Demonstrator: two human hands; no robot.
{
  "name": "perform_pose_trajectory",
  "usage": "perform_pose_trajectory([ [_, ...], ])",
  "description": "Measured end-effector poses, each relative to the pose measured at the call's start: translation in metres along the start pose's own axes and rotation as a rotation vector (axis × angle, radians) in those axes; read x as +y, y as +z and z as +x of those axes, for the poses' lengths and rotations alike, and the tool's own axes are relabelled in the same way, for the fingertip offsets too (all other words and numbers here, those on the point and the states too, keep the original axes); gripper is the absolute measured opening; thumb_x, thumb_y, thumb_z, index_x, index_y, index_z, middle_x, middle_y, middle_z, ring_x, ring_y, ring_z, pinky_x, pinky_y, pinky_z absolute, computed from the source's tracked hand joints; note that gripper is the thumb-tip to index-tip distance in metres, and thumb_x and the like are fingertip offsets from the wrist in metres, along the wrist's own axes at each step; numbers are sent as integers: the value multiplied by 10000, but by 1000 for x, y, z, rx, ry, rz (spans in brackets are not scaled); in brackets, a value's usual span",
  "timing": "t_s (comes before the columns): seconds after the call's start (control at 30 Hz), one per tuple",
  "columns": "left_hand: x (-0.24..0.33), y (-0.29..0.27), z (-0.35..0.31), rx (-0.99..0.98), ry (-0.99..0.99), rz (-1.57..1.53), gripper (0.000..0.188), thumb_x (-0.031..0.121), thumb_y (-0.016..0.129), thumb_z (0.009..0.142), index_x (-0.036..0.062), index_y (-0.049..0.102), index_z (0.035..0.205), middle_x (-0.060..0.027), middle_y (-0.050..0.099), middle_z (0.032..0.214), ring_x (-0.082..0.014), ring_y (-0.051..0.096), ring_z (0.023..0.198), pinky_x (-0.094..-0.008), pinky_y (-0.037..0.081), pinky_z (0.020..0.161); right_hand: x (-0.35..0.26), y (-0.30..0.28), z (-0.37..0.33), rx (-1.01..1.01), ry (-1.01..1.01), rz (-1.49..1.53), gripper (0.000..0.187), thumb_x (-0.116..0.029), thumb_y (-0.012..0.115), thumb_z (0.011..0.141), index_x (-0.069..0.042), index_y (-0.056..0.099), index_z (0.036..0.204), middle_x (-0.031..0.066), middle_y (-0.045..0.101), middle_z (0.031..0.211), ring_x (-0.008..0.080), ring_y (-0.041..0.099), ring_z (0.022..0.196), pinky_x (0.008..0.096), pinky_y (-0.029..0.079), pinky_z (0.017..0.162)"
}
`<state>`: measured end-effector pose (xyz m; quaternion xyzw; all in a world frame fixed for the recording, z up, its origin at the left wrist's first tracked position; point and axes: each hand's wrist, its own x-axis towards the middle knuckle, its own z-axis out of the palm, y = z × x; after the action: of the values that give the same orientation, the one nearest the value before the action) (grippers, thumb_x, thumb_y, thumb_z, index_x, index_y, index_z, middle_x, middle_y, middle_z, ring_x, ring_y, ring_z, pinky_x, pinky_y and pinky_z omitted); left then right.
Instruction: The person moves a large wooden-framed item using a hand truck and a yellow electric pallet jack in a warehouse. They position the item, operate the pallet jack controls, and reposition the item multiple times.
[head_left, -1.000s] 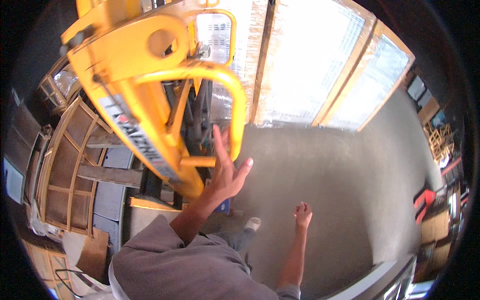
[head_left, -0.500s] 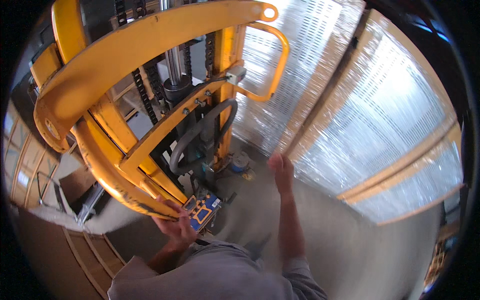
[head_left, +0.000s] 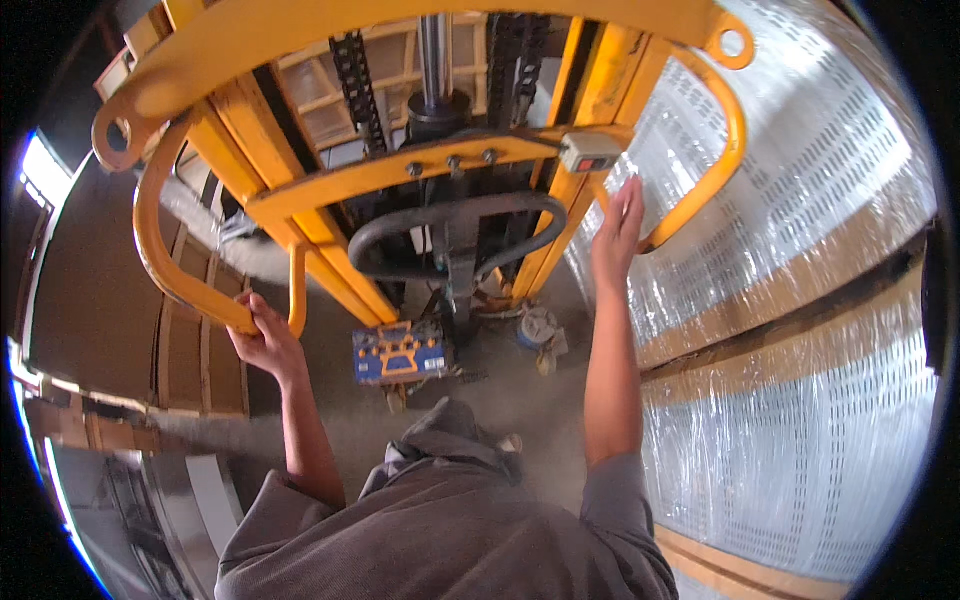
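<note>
A yellow manual lift stacker [head_left: 390,178] stands before me, with chains and a steel piston in its mast. My left hand [head_left: 268,340] is closed around the lower bend of its left yellow handle [head_left: 160,255]. My right hand [head_left: 617,240] is raised at the inner side of the right yellow handle [head_left: 735,135], fingers stretched out, just below a small grey switch box [head_left: 590,153] with a red button. Whether its palm touches the handle I cannot tell. Between my hands is a black loop-shaped lever [head_left: 460,212].
Tall film-wrapped loads [head_left: 790,430] with cardboard edges stand close along my right. A blue and orange box [head_left: 398,352] sits low at the stacker's base, beside a round white-and-blue container [head_left: 538,325]. Brown boxes [head_left: 205,350] are at the left.
My view has turned, so the stacker now faces me squarely. My right hand has risen from beside the wrapped loads to the right handle. My left hand stays on its handle.
</note>
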<state>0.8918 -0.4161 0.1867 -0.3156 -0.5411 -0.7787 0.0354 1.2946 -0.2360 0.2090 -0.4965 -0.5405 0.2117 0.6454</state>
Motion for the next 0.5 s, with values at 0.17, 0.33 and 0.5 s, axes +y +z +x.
perform_pose_trajectory([
  [0.17, 1, 4, -1, 71, 82, 109, 171, 200, 600, 985, 39, 604, 1041, 52, 498, 697, -19, 430, 568, -188, 364, 489, 34, 22, 49, -95, -60, 100, 606, -412, 402, 1045, 16, 346, 1470, 184, 438, 1453, 262, 435, 1332, 377, 351, 1109],
  [0.33, 6, 11, -2, 92, 73, 109, 186, 206, 582, 994, 28, 602, 1044, 37, 485, 684, -19, 415, 556, -184, 356, 471, 55, 16, 52, -67, 29, 252, 547, -301, 487, 1034, 37, 371, 1448, 152, 550, 1342, 202, 579, 1146, 341, 492, 966],
  [0.5, 3, 7, -1, 127, -6, 124, 179, 199, 573, 1000, 27, 599, 1044, 28, 469, 675, -24, 395, 539, -182, 342, 462, 53, 20, 53, -55, 111, 243, 462, -204, 519, 1022, 48, 405, 1393, 121, 627, 1173, 158, 628, 990, 299, 520, 890],
])
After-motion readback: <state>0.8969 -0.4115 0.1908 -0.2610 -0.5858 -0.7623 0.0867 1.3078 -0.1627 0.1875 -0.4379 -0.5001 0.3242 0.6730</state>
